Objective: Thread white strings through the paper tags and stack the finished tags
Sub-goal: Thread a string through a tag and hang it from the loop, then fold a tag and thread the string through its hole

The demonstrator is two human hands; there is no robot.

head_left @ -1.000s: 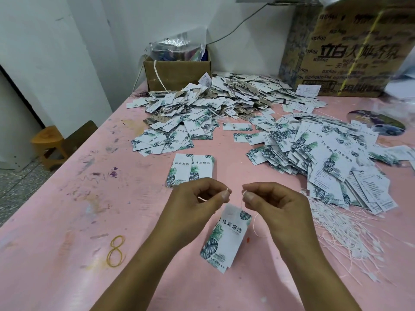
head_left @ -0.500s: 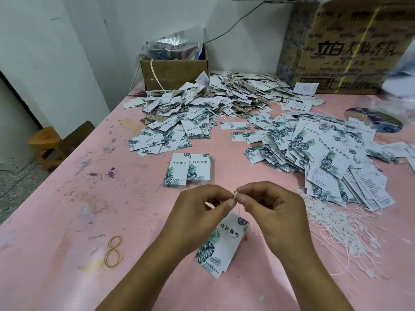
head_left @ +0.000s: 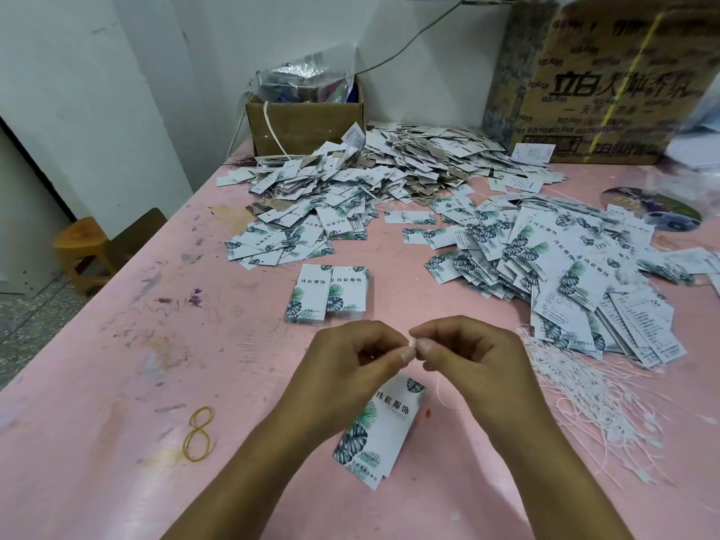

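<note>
Tag [head_left: 380,426] hangs just nearer you than the paired stacks [head_left: 329,294], your left hand [head_left: 350,368] and right hand [head_left: 479,364] pinching the white string [head_left: 412,341] fingertip to fingertip | likely light, stiff card on limp, slippery cord: grip the cord near its tips | scuffed pink table [head_left: 117,383], loose strings [head_left: 584,391] right of the stacks, white wall far behind them

Fingertips [head_left: 405,355] now together, perhaps touching.
</note>
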